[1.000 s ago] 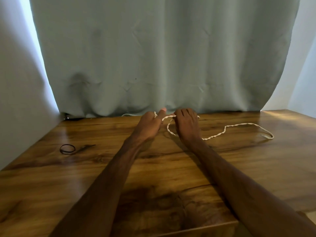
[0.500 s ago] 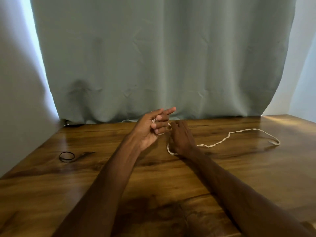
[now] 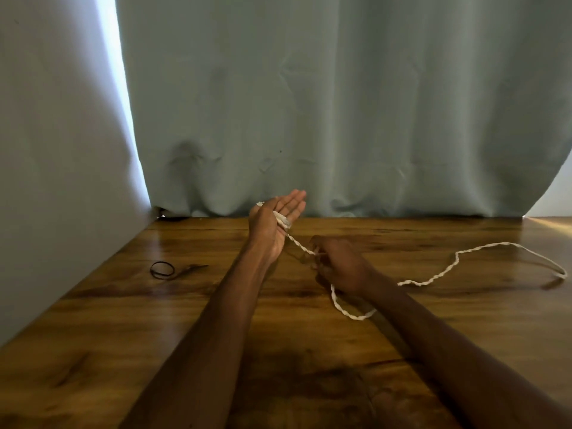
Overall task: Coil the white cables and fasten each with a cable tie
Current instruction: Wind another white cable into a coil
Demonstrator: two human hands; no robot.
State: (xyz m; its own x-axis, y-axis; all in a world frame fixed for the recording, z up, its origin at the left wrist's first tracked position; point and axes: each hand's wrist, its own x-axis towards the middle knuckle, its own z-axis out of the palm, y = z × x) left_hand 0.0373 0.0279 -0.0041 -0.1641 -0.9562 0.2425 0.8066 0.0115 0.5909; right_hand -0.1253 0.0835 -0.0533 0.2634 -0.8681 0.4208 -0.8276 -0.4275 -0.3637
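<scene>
A twisted white cable [image 3: 445, 269] trails across the wooden table to the right and ends in a loop near the right edge. My left hand [image 3: 275, 224] is raised palm up with fingers straight, and a few turns of the cable are wound across its palm, the thumb lying against them. From there the cable runs taut down to my right hand [image 3: 337, 264], which pinches it with curled fingers just above the table. Another bend of cable lies under my right wrist. A black band [image 3: 162, 269] lies flat on the table at the left.
The wooden table [image 3: 123, 351] fills the lower view. A pale green curtain [image 3: 340, 119] hangs along its back edge, and a grey wall stands at the left. A dark thin item [image 3: 192, 269] lies beside the black band.
My left hand has lifted and opened palm up with cable wrapped across it. My right hand has drawn back toward me and to the right, pulling the cable taut; the loose cable shifted.
</scene>
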